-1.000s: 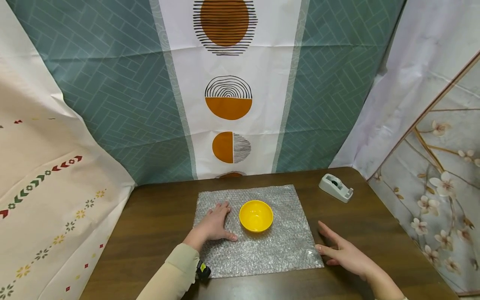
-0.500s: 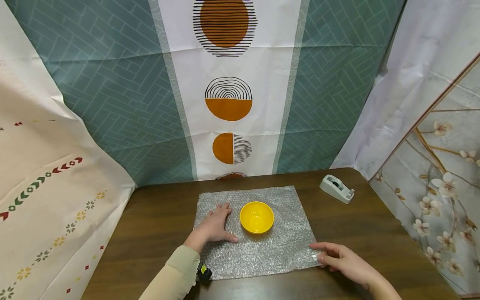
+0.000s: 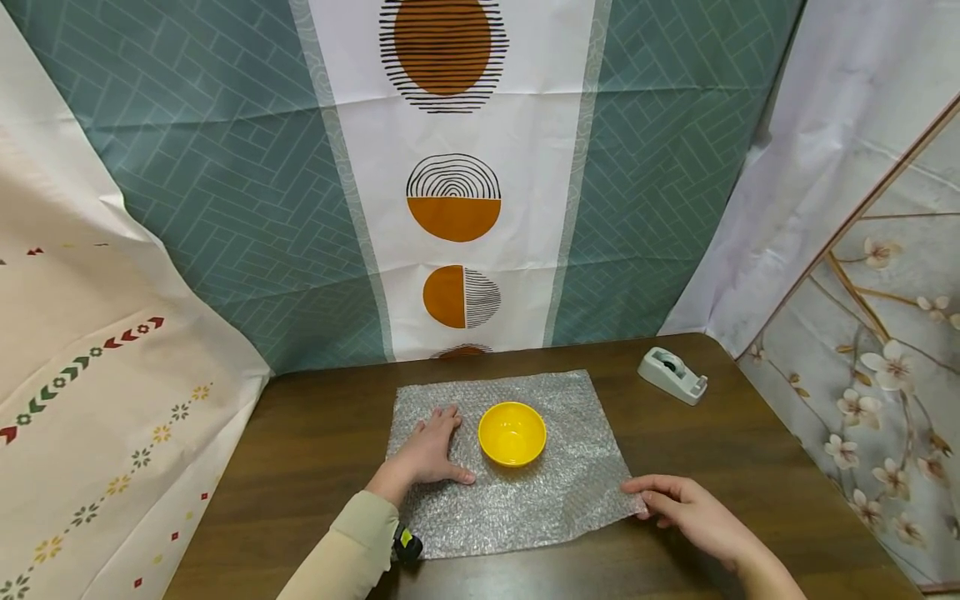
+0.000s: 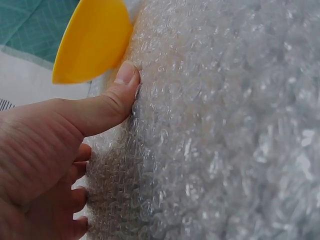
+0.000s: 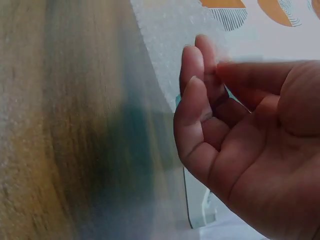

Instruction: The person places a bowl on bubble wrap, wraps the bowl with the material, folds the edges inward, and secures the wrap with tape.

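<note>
A sheet of clear bubble wrap [image 3: 517, 517] lies on the brown table, with a yellow bowl [image 3: 512, 435] upright near its middle. My left hand [image 3: 426, 454] rests on the sheet left of the bowl, fingers spread; in the left wrist view its thumb [image 4: 112, 102] presses on the bubbles below the yellow bowl [image 4: 95, 42]. At the near right corner my right hand [image 3: 678, 507] pinches the bubble wrap between thumb and fingers, and that corner is slightly raised. Curled fingers [image 5: 192, 120] show in the right wrist view, where the pinched edge is blurred.
A white tape dispenser [image 3: 671, 375] stands at the table's back right. Wood tabletop [image 3: 315, 467] shows on both sides of the sheet. Patterned cloths [image 3: 285, 208] hang behind and at both sides. A black wrist strap device [image 3: 407, 543] sits at the left cuff.
The right hand has moved left onto the sheet's near right corner and taken hold of it; the corner has lifted a little. My left hand and the bowl have stayed in place.
</note>
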A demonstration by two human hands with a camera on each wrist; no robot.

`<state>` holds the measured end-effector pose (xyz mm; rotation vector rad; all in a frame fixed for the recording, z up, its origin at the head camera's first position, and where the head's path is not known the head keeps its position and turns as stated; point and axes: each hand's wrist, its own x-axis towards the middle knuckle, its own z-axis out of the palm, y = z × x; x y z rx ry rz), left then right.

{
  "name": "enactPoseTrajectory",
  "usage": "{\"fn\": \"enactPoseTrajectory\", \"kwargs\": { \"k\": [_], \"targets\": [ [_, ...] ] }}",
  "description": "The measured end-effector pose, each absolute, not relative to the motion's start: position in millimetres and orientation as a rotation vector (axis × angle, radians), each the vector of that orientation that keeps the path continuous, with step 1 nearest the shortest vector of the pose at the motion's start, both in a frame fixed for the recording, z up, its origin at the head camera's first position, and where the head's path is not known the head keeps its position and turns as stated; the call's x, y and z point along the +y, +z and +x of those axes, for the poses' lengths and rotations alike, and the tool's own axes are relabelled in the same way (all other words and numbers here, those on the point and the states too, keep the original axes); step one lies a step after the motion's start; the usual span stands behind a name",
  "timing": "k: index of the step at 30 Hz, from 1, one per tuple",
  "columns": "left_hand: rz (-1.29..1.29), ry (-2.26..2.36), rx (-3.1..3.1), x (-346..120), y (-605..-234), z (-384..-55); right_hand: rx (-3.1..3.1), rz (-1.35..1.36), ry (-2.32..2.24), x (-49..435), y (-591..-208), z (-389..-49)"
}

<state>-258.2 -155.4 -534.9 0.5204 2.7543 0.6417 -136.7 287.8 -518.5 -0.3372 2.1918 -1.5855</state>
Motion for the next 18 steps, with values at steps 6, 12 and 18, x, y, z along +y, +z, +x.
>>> {"fn": "enactPoseTrajectory", "kwargs": {
  "k": [6, 12, 18],
  "targets": [
    [0.529, 0.647, 2.749, -155.7, -534.7, -258.4, 2.24, -0.351, -1.59, 287.8, -519.8, -136.6],
    [0.515, 0.652, 2.743, -156.2, -533.2, -256.6, 2.326, -0.322, -1.589, 280.9, -517.4, -137.8],
    [0.511, 0.659, 2.738, -155.8, -535.0, -259.4, 2.384, -0.341, -1.614, 273.7, -512.3, -141.9]
  ]
}}
